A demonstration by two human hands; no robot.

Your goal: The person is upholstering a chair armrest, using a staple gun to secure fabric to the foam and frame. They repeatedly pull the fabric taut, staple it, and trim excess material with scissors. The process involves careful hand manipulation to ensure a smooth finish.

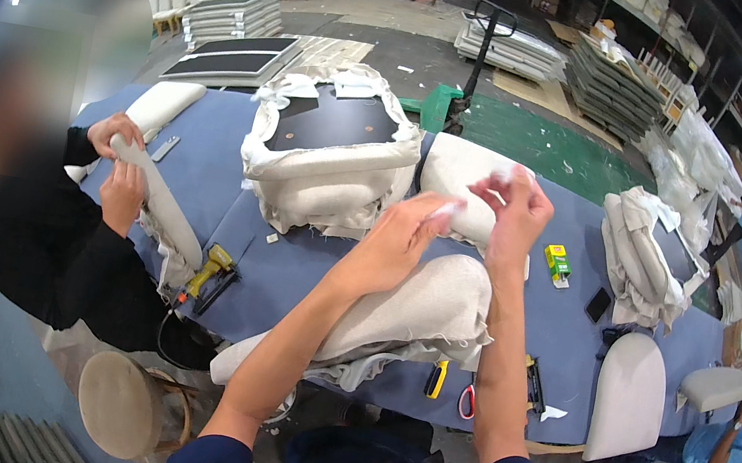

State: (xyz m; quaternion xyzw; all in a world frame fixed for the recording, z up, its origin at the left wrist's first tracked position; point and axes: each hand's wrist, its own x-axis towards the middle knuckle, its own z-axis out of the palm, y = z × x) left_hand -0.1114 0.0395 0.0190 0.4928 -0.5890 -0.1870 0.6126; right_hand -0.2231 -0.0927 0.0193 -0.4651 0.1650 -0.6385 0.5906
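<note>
Both my hands are raised over a blue worktable (213,176). My left hand (403,227) pinches a small white scrap of material between its fingertips. My right hand (517,212) pinches another small white bit, close to the left one. Below them lies a beige upholstered cushion (426,314) with loose fabric hanging at its near edge. A second pale cushion (459,173) lies just behind my hands.
A co-worker in black at the left grips a long beige padded piece (160,211). A yellow staple gun (210,268), a fabric-wrapped frame (329,161), folded cloth (641,257), a green-yellow box (558,261), a phone (598,305), yellow-handled and red-handled tools (451,387) lie on the table. A round stool (124,404) stands below.
</note>
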